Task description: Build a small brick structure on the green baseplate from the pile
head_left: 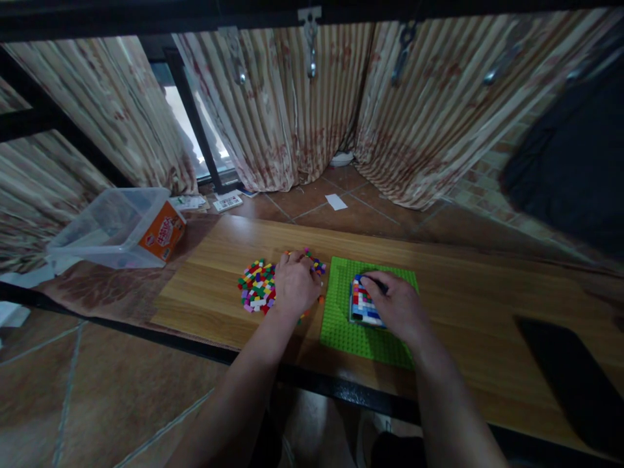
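Note:
A loose pile of small coloured toy bricks (258, 284) lies on the wooden tabletop. My left hand (295, 283) rests over the pile's right side, fingers bent down among the bricks; whatever they pinch is hidden. On the green baseplate (336, 318) sits a flat block built of red, white and blue bricks (361, 302). My right hand (400, 305) is closed at its upper right, covering part of it. Thumb and fingers meet near the top edge, beside something dark that I cannot make out.
A clear plastic bin (112, 227) with an orange label stands left of the wooden board (205, 279). A flat black object (570, 377) lies at the right. Striped curtains (292, 117) hang behind, and a white paper (336, 202) lies on the tiled floor.

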`<state>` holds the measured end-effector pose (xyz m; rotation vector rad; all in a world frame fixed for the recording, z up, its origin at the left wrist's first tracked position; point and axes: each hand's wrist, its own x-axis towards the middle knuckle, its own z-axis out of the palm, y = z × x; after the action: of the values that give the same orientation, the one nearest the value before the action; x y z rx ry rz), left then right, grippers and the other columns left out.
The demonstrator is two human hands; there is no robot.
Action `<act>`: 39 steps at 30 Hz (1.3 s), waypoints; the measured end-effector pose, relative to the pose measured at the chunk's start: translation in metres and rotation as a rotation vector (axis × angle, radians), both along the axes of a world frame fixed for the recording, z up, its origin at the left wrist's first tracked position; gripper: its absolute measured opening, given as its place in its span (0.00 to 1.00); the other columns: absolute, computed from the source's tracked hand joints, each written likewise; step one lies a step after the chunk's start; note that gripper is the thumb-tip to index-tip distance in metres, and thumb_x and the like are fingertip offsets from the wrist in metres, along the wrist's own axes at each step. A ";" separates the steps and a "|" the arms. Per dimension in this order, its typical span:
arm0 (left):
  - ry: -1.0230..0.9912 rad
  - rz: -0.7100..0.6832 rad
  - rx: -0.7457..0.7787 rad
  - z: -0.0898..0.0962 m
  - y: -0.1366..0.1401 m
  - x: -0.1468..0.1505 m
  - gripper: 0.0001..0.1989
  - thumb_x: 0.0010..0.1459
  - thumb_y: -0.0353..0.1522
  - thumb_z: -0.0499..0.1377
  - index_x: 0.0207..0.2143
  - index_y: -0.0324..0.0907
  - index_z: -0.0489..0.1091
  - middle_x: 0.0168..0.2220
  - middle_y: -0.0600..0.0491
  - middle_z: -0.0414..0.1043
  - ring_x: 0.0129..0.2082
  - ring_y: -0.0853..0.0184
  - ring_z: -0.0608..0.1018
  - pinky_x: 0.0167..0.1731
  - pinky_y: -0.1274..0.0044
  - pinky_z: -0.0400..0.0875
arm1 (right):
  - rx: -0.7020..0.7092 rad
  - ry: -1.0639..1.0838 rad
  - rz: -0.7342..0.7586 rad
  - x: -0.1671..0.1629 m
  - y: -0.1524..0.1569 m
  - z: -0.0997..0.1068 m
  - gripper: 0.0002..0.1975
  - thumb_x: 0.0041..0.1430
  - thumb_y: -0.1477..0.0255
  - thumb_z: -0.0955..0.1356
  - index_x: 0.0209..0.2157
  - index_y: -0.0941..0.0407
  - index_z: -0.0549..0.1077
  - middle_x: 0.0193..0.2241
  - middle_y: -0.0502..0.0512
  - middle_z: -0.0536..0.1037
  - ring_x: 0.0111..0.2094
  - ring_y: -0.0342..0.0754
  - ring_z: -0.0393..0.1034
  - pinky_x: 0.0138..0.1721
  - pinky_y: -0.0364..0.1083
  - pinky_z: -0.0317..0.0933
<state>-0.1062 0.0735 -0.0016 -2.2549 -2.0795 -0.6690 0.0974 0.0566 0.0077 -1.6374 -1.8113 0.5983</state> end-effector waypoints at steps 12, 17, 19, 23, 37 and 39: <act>-0.241 -0.138 0.063 0.006 0.003 -0.003 0.06 0.57 0.28 0.56 0.36 0.40 0.72 0.41 0.47 0.76 0.44 0.59 0.76 0.49 0.67 0.70 | -0.030 0.120 -0.123 0.004 0.001 0.003 0.25 0.65 0.54 0.57 0.34 0.53 0.78 0.36 0.60 0.81 0.39 0.55 0.74 0.42 0.51 0.63; -0.481 -0.408 -0.051 0.010 -0.008 0.014 0.06 0.60 0.29 0.55 0.39 0.41 0.71 0.34 0.53 0.76 0.30 0.69 0.77 0.35 0.77 0.72 | -0.018 0.158 -0.154 0.005 0.001 0.004 0.25 0.65 0.54 0.57 0.33 0.53 0.78 0.36 0.60 0.82 0.40 0.54 0.74 0.42 0.50 0.63; -0.533 -0.458 -0.069 0.010 -0.012 0.021 0.06 0.60 0.28 0.55 0.39 0.41 0.71 0.34 0.53 0.76 0.30 0.70 0.76 0.34 0.78 0.71 | -0.028 0.155 -0.158 0.005 0.001 0.005 0.25 0.65 0.54 0.57 0.32 0.53 0.78 0.36 0.60 0.82 0.39 0.54 0.75 0.41 0.50 0.63; -0.586 -0.484 -0.080 0.011 -0.015 0.027 0.05 0.60 0.28 0.56 0.38 0.41 0.71 0.35 0.53 0.76 0.33 0.69 0.77 0.35 0.78 0.71 | -0.014 0.144 -0.152 0.005 -0.001 0.005 0.24 0.65 0.54 0.57 0.32 0.54 0.77 0.35 0.60 0.81 0.39 0.54 0.74 0.41 0.50 0.63; -0.573 -0.418 -0.104 0.004 -0.012 0.036 0.06 0.61 0.33 0.58 0.33 0.42 0.73 0.30 0.54 0.76 0.30 0.69 0.77 0.32 0.79 0.69 | 0.024 0.124 -0.109 0.007 -0.002 0.003 0.23 0.66 0.57 0.57 0.32 0.54 0.77 0.33 0.59 0.81 0.35 0.51 0.73 0.38 0.48 0.61; -0.577 -0.434 -0.096 0.004 -0.011 0.037 0.06 0.62 0.32 0.58 0.34 0.42 0.73 0.31 0.54 0.77 0.32 0.69 0.77 0.33 0.78 0.69 | 0.015 0.116 -0.106 0.008 -0.002 0.003 0.23 0.66 0.57 0.57 0.32 0.54 0.77 0.33 0.59 0.81 0.35 0.51 0.73 0.38 0.48 0.61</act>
<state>-0.0696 0.0621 0.0021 -2.8671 -1.8187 -1.4139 0.1049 0.0546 0.0109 -1.6427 -1.6318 0.6176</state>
